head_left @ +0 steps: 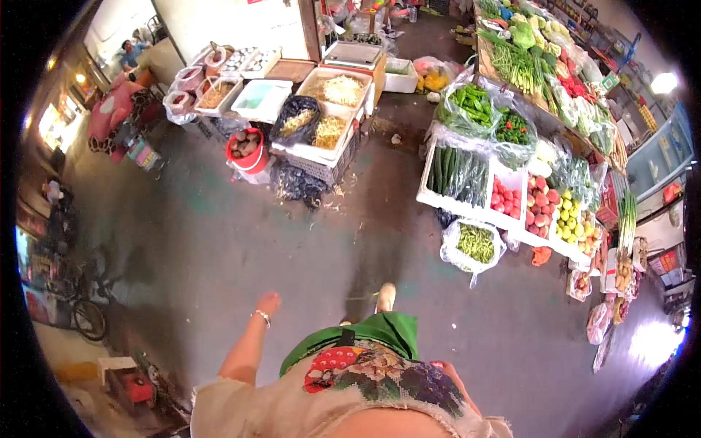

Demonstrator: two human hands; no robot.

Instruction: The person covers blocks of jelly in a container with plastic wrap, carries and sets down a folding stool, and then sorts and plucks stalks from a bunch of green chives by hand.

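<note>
My left hand (269, 304) hangs out in front on the left, a bracelet at its wrist, above the grey floor; its fingers are too small and blurred to make out. At the right side of the patterned shirt (380, 376), my right hand (447, 370) shows only in part, close to the cloth, its fingers mostly hidden. Green cloth (398, 332) covers the waist, and one light shoe (386, 297) is on the floor ahead. Neither hand visibly touches any goods.
Ahead on the right, a stall holds cucumbers (458, 174), tomatoes (505, 197) and a bag of green beans (476, 243). Bean sprouts (342, 90) and a red bucket (248, 152) are ahead left. A bicycle (89, 320) stands far left; a person (131, 55) is at the upper left.
</note>
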